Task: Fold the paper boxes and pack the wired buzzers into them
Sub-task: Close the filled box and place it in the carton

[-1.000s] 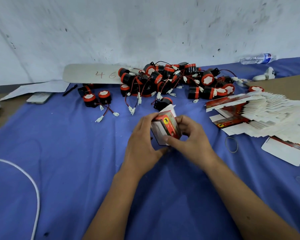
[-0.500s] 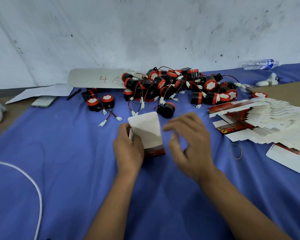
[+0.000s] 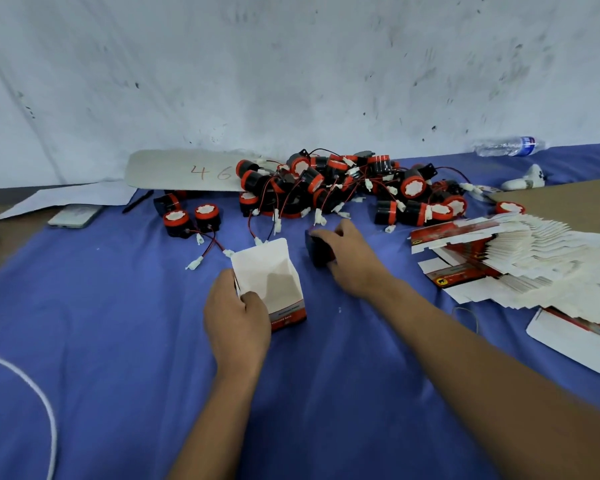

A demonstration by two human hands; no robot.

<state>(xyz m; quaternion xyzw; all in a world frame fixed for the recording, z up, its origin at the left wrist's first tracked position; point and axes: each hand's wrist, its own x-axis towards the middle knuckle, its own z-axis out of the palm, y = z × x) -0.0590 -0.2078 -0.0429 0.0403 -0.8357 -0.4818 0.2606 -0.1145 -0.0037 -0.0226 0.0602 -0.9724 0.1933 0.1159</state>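
The paper box [image 3: 269,282] stands upright on the blue cloth [image 3: 118,341], its top open; the inside is plain white card, the top flap rising at the far edge, and a red printed band runs round the bottom of its outer walls. The left hand [image 3: 236,320] grips it from the near left side, thumb curled over the rim into the opening. Just right of the box, the right hand [image 3: 349,258] rests over a single black buzzer [image 3: 317,252], fingers curled round it — the grip looks closed on the body, though the fingertips are hidden. Behind lies the heap of buzzers [image 3: 343,188]: squat black cylinders with glossy red rings and white round faces, thin red and black wires trailing to small white plastic plugs; two more buzzers [image 3: 191,220] sit apart at the left. At the right, a fanned stack of flat boxes [image 3: 520,258] — thin white card with red printed panels — spreads across the cloth, which is soft and lightly creased.
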